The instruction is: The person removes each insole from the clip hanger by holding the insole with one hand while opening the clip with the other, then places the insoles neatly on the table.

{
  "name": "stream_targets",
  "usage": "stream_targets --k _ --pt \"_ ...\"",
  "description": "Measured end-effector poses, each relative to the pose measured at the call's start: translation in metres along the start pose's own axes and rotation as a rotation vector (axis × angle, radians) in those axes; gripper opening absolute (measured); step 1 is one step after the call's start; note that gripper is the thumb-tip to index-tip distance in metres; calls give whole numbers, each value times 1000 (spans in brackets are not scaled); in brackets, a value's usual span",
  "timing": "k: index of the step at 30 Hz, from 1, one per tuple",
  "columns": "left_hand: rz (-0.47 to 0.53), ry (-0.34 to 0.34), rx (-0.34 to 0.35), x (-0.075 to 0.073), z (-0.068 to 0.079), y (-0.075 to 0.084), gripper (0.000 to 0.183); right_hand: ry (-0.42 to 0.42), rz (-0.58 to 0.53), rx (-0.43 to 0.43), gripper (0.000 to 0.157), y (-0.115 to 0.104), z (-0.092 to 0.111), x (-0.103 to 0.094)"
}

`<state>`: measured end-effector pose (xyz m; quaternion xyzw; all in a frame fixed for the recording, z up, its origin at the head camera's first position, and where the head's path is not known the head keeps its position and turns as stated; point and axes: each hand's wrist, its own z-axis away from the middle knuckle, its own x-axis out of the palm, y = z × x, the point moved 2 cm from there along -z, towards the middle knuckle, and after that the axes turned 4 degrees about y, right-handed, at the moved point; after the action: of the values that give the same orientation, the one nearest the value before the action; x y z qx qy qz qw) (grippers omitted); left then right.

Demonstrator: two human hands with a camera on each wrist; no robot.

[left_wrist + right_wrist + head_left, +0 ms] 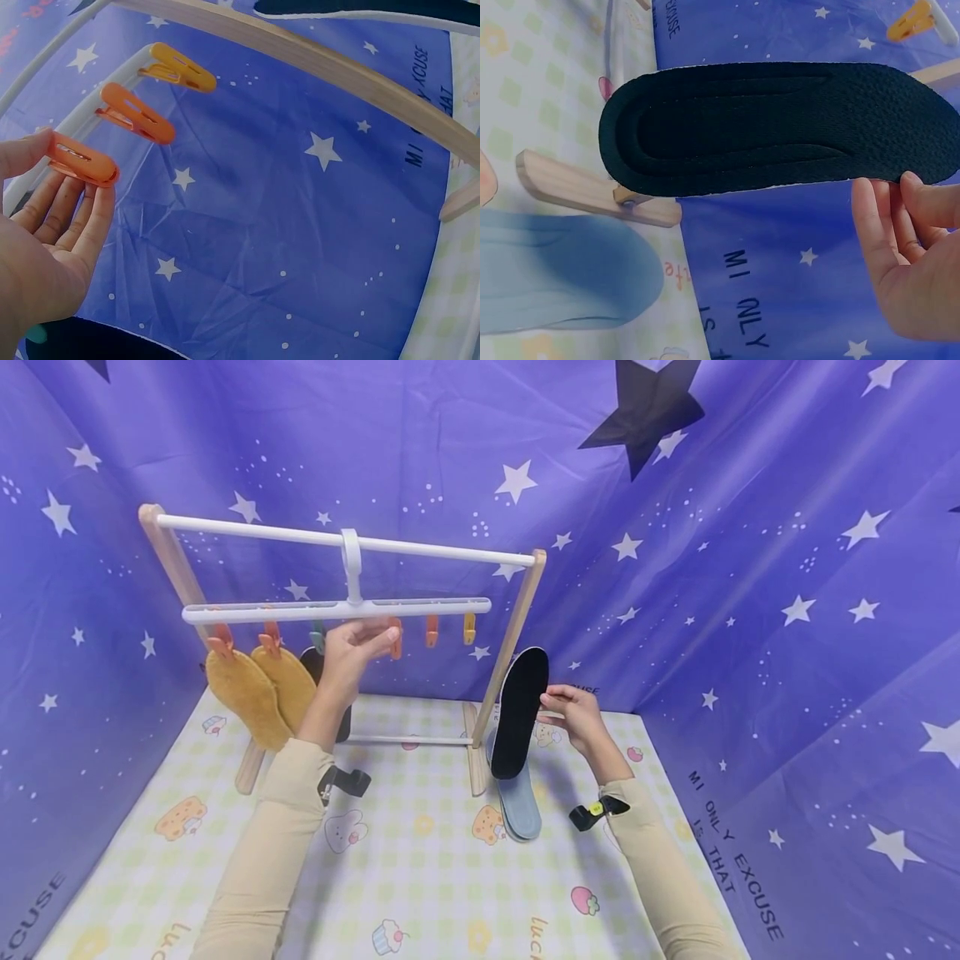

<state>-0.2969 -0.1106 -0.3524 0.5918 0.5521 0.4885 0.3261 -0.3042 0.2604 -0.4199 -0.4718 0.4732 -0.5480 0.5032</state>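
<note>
My left hand (352, 656) pinches an orange clothespin (82, 161) that hangs under the white hanger (427, 607). Another orange clothespin (432, 632) and a yellow clothespin (469, 629) hang to its right with nothing in them. By its edge, my right hand (581, 718) pinches a black insole (521, 714), held upright beside the rack's right post. Two yellow insoles (243, 693) hang from clips at the hanger's left end. Next to them, partly behind my left hand, a second dark insole (343, 722) hangs near a green clothespin (318, 637).
The hanger hooks over the top bar of a rack (450, 550) with wooden posts. Light blue insoles (521, 806) lie on the patterned tablecloth (420, 877), by the rack's right foot (475, 764). A purple star-printed curtain (720, 610) surrounds the table.
</note>
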Motion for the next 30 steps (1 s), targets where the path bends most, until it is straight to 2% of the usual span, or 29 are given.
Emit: stream_targets --k 7,18,30 --pt "25 -22 23 -1 1 1 29 13 59 53 7 11 -6 -9" --pt "29 -22 17 0 0 -3 25 41 144 116 16 27 -15 -15" --pt "18 -13 -7 3 0 -5 33 58 227 210 23 40 -19 -18"
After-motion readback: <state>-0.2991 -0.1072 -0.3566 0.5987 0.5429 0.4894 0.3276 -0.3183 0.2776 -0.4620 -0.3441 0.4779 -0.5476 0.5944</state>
